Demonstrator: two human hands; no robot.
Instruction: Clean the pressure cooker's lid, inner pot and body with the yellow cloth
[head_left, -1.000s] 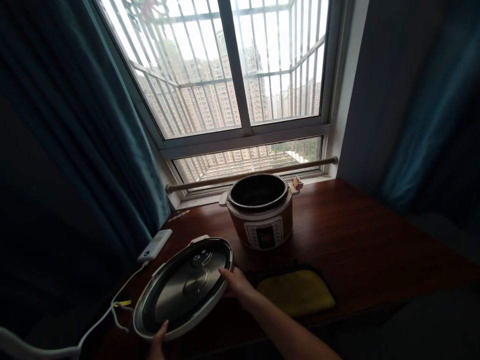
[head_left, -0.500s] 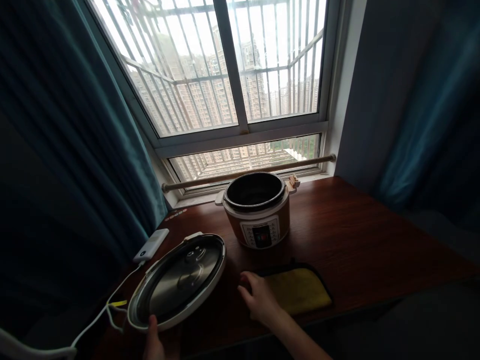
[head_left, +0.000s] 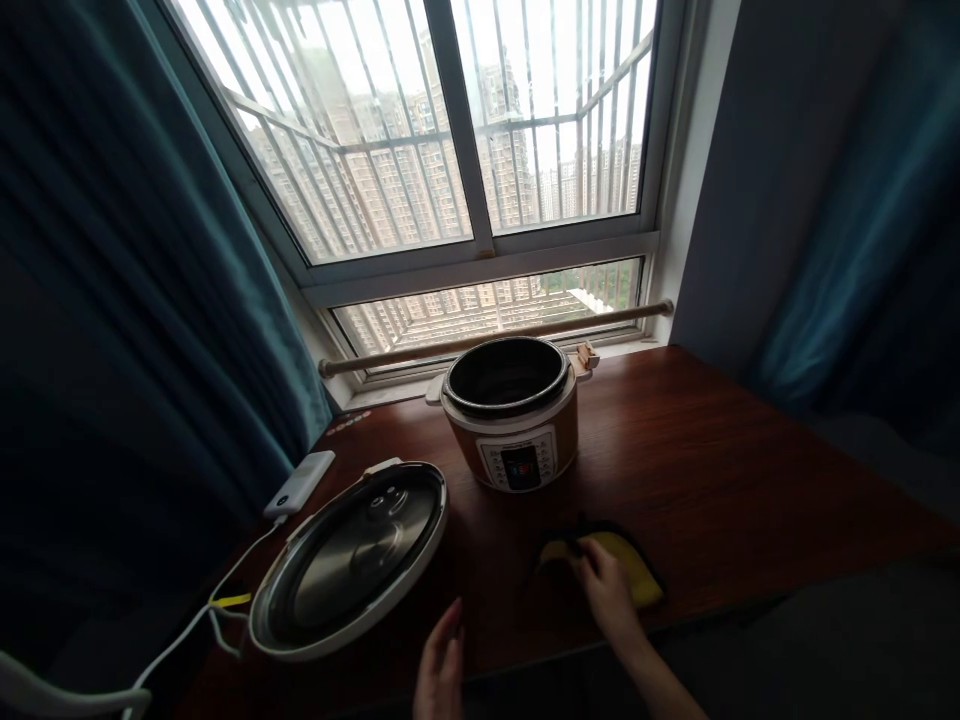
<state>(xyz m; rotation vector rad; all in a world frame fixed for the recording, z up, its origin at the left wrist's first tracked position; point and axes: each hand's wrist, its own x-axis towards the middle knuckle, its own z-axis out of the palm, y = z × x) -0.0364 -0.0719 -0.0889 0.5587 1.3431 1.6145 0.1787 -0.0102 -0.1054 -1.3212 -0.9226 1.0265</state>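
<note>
My right hand [head_left: 606, 585] is closed on the left part of a yellow cloth [head_left: 634, 570] with a dark edge, pulling that side up and over. The cloth's right part lies flat on the table. Low in the view, my left hand [head_left: 441, 665] is held with fingers stretched out and nothing in it, between the lid and the cloth. A round cooker lid [head_left: 360, 565] rests with its shiny metal inner side up. Behind the cloth stands a rice cooker [head_left: 517, 420] without its lid, its dark inner pot showing and its front display lit.
A white power bank [head_left: 300, 485] with a white cable [head_left: 225, 575] and a yellow tag lies left of the lid. The brown wooden table [head_left: 720, 460] reaches a window [head_left: 480, 250] with a rail. Blue curtains [head_left: 150, 250] hang at the sides.
My left hand has let go of the lid and moved right. My right hand has moved right and taken hold of the cloth, whose left side is now lifted and folded.
</note>
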